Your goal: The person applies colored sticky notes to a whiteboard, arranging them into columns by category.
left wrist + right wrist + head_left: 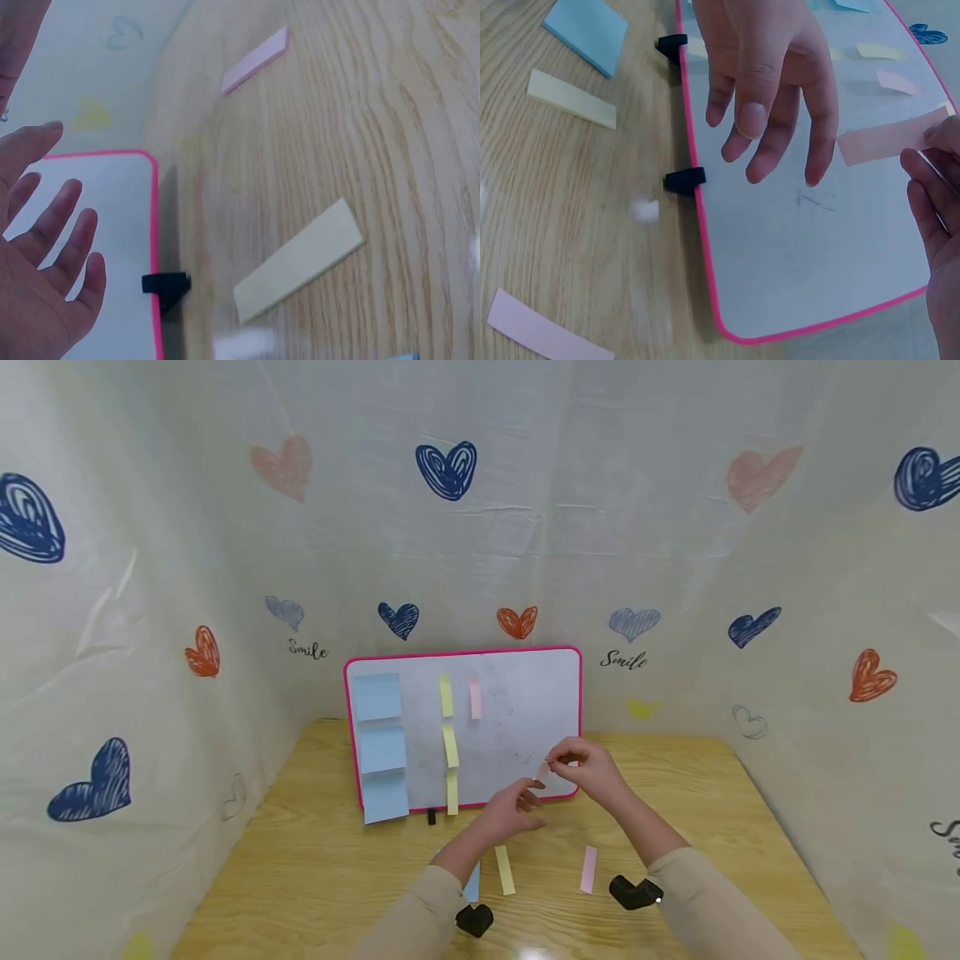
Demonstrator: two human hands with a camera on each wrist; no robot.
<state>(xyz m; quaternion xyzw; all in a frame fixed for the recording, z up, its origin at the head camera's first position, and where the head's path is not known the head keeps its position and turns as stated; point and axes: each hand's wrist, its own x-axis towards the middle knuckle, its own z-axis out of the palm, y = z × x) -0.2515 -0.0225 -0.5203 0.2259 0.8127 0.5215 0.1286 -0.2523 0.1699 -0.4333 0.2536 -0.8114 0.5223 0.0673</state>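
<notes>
My right hand (588,770) pinches one end of a pink sticky note strip (885,141) between thumb and fingers, in front of the whiteboard's lower right. My left hand (510,814) has its fingers spread, an index fingertip right at the strip's other end in the right wrist view. The whiteboard (525,718), with a pink rim, stands tilted against the back. On it sit a column of blue sticky notes (381,749), a column of yellow strips (450,745) and one pink strip (476,697) near the top.
On the wooden table (285,860) lie a yellow strip pad (505,870), a pink strip pad (588,870) and a blue pad (589,34) partly behind my left forearm. Black feet (684,180) hold the board's lower edge. Two dark objects (634,892) overlap my sleeves.
</notes>
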